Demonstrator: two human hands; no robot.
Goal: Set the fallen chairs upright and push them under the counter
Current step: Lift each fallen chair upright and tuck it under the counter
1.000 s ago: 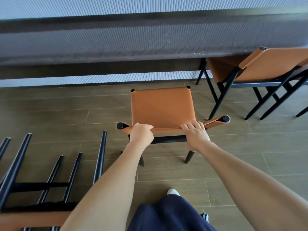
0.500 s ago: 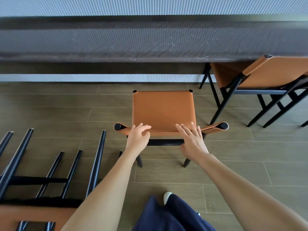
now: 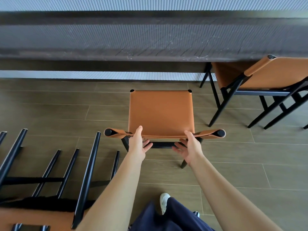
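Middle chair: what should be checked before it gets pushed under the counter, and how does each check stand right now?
1. Middle chair upright on its legs: ok.
2. Grip on backrest: not ok; left hand and right hand open, fingers spread.
3. Floor up to counter bare: ok.
4. Gap to right chair: ok, apart.
5. Chair clears counter underside: cannot tell.
6. Fallen chair at left: not ok, lying down.

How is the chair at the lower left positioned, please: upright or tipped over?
Tipped over: the lower-left chair lies on the floor, its black legs stretched out along it toward the counter rather than standing.
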